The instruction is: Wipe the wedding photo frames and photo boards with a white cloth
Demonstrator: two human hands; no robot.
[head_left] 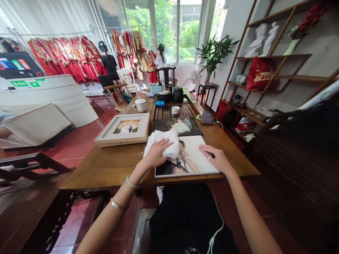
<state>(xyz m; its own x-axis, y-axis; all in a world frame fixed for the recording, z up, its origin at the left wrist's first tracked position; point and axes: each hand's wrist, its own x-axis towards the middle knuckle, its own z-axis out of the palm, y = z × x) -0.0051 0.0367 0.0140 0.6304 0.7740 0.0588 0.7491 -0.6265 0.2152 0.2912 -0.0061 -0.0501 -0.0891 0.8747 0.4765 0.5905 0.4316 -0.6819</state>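
Note:
A large photo print [193, 148] lies flat at the near edge of the wooden table [111, 164]. My left hand [156, 153] presses a folded white cloth [165, 141] onto the print's upper left part, fingers spread over it. My right hand [215, 158] lies flat on the print's right side, fingers stretched out, a ring on one finger. A second, darker photo print [177, 126] lies just beyond the first.
A framed photo [124, 128] rests left of the prints. Farther back stand a white teapot [140, 104], a cup [175, 110], a black kettle [178, 94] and a phone [207, 118]. Wooden shelves [265, 88] rise at right; two people stand by red garment racks [66, 58].

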